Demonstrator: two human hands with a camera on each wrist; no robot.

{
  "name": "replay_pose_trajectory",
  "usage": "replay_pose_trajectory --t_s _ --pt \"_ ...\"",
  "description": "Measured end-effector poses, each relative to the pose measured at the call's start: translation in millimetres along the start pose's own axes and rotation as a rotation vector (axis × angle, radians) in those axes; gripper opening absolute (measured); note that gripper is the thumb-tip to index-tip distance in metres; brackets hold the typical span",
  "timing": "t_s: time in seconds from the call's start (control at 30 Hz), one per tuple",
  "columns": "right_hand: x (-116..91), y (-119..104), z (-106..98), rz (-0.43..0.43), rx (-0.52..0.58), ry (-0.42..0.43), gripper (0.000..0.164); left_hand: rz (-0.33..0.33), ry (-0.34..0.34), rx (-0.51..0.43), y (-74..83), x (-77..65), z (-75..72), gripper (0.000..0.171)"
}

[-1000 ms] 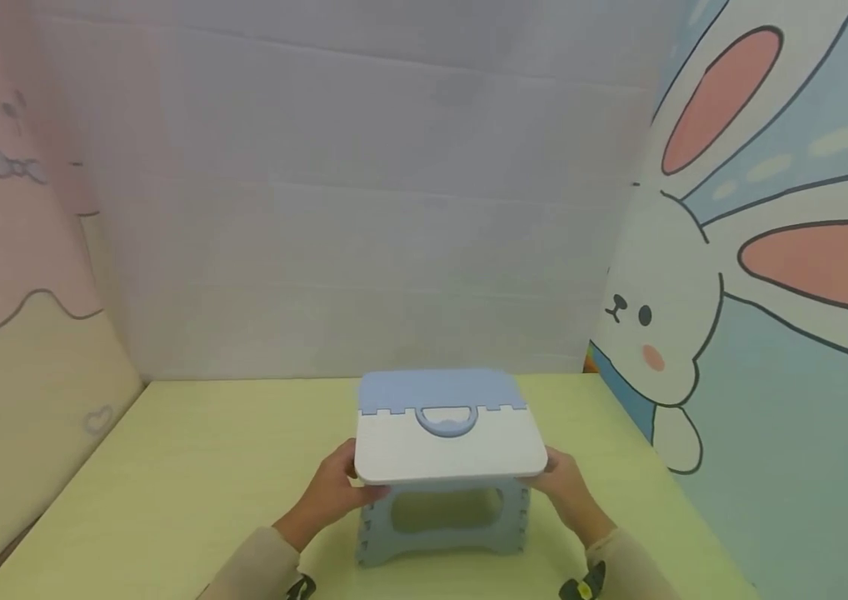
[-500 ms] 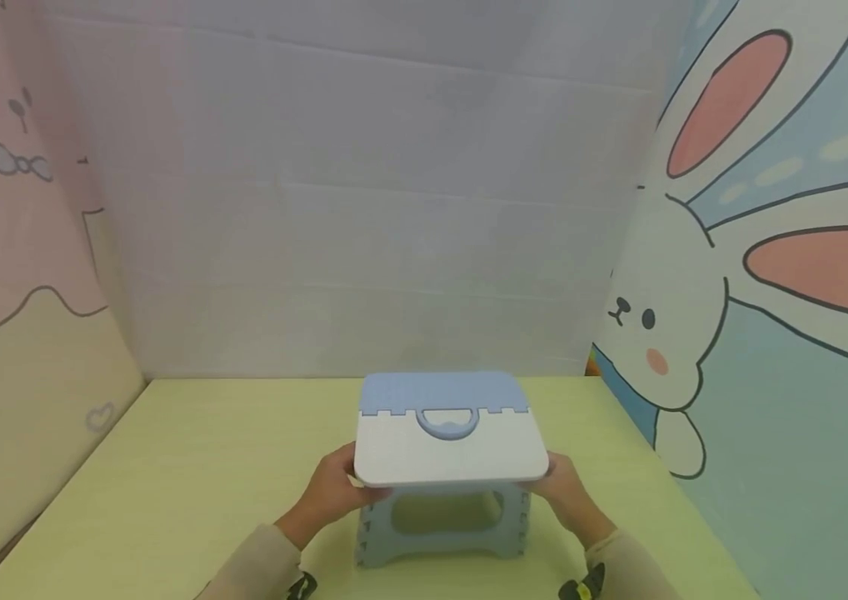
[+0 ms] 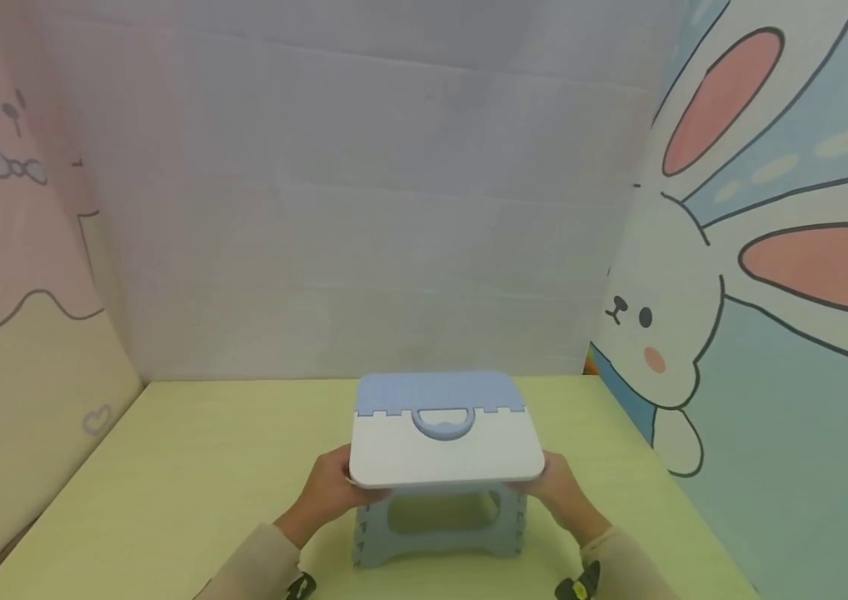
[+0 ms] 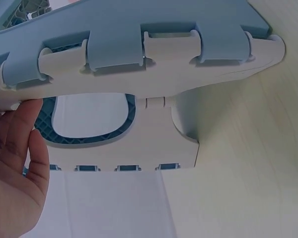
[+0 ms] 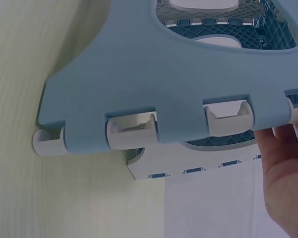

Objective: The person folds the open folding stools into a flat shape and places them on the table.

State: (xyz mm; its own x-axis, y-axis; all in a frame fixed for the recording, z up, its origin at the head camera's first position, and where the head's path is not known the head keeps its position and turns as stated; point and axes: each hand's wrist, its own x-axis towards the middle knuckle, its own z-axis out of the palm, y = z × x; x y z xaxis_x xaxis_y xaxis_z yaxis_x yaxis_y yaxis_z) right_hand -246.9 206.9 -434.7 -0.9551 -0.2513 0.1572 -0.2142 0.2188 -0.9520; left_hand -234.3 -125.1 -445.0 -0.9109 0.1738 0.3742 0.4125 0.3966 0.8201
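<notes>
An unfolded folding step stool (image 3: 446, 458) stands upright on the tabletop, its top part white, part blue, with a blue handle (image 3: 444, 429) in the middle. My left hand (image 3: 334, 487) grips the stool's left side at the front corner, thumb along the front under the top. On the opposite side my right hand (image 3: 555, 492) holds the right edge, its fingertips hidden beneath the top. In the left wrist view, fingers (image 4: 22, 124) reach up to the stool's hinged side. The right wrist view shows a blue leg panel (image 5: 169, 99) with white hinge knuckles beside the fingers.
The pale yellow tabletop (image 3: 207, 467) spreads around the stool. A white sheet-like backdrop (image 3: 364, 208) closes off the back. Cartoon-painted panels stand on both sides, with a rabbit (image 3: 664, 308) on the right one.
The stool's top and my right hand have shifted very slightly left. Both hands keep their hold on the stool.
</notes>
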Motion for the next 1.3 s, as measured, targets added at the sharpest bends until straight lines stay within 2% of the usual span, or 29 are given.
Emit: replay_pose_trajectory --t_s 0.17,0.33,0.43,0.7,0.97,1.3 --pt "-0.7 -0.1 -0.3 -0.017 0.011 0.005 0.052 -0.002 -0.023 -0.020 -1.6 0.4 -1.1 0.052" --pt "-1.2 -2.9 1.3 0.023 -0.010 0.038 0.052 0.026 -0.043 -0.057 1.1 2.6 -3.9 0.052" --pt "-1.3 -3.7 1.0 0.040 -0.018 0.036 0.052 0.021 -0.056 -0.077 3.2 3.8 -5.2 0.051" --pt "2.9 -2.8 -0.5 -0.029 0.018 -0.024 0.049 0.012 -0.070 -0.104 1.6 5.3 -7.8 0.048" --pt "3.8 -2.7 3.5 0.056 0.041 -0.003 0.053 0.002 -0.100 -0.121 -0.3 5.9 -10.0 0.046" --pt "4.2 -4.3 4.1 0.075 -0.054 0.015 0.050 0.006 -0.112 -0.175 -0.4 6.7 -10.2 0.043"
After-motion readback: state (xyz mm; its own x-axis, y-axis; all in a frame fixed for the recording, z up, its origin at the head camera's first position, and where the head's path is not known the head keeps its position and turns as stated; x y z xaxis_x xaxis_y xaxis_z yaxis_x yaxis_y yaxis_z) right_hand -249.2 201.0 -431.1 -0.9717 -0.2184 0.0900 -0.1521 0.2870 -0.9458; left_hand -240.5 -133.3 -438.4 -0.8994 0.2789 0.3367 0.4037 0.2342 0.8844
